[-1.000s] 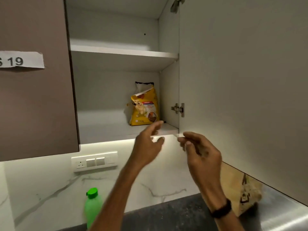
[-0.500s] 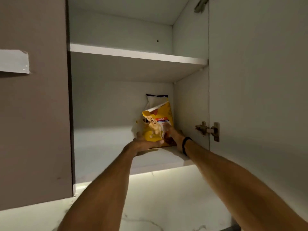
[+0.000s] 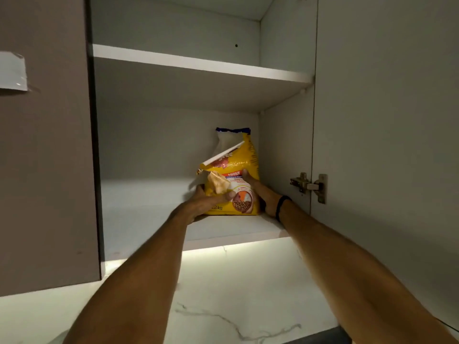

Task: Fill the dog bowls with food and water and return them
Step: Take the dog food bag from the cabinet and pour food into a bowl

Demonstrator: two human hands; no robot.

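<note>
Fingers (image 3: 228,194) of both the left hand (image 3: 200,203) and the right hand (image 3: 263,194) curl round the yellow dog food bag (image 3: 239,157) on the lower cupboard shelf (image 3: 149,219); it looks soft and floppy, so holding it low seems best.

One head-worn wide-angle view into an open cupboard (image 3: 173,145).
It faces the cupboard's back wall from close in, seeing the top of the lower shelf (image 3: 139,229) and the underside of the upper shelf (image 3: 198,90); the open door (image 3: 385,120) fills the right side, the bag (image 3: 238,157) sits near centre, both forearms (image 3: 139,281) enter from the bottom edge.
</note>
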